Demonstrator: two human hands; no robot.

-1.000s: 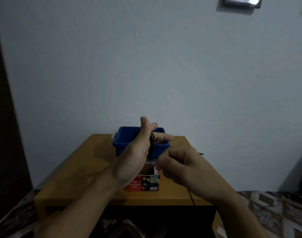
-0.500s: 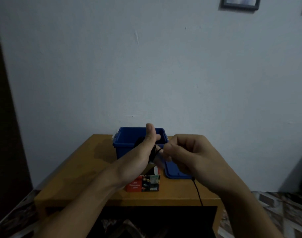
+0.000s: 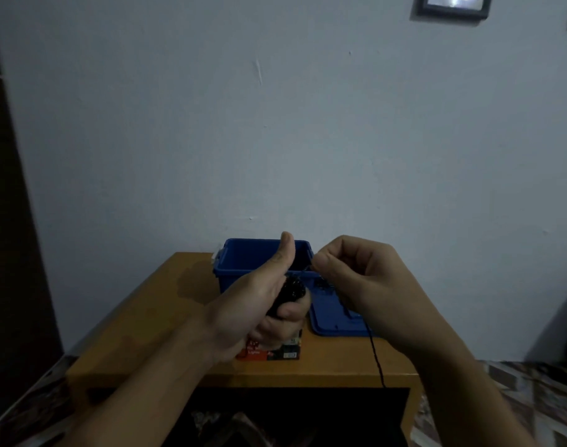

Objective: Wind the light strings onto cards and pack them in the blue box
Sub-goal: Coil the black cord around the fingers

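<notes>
The left hand [image 3: 259, 298] has its grip closed on a dark bundle of light string [image 3: 290, 293]; the right hand [image 3: 356, 279], just beside it, pinches the trailing wire [image 3: 375, 356]. The blue box [image 3: 259, 262] sits just behind. Slack could slip, loosening the coil.

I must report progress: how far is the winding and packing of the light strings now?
Done: the blue box stands open, its lid beside it on the table. In hand: the left hand grips a dark wound bundle; the right hand pinches the string, which trails off the table edge. Left: finish winding and pack it. What the box holds is hidden.
</notes>
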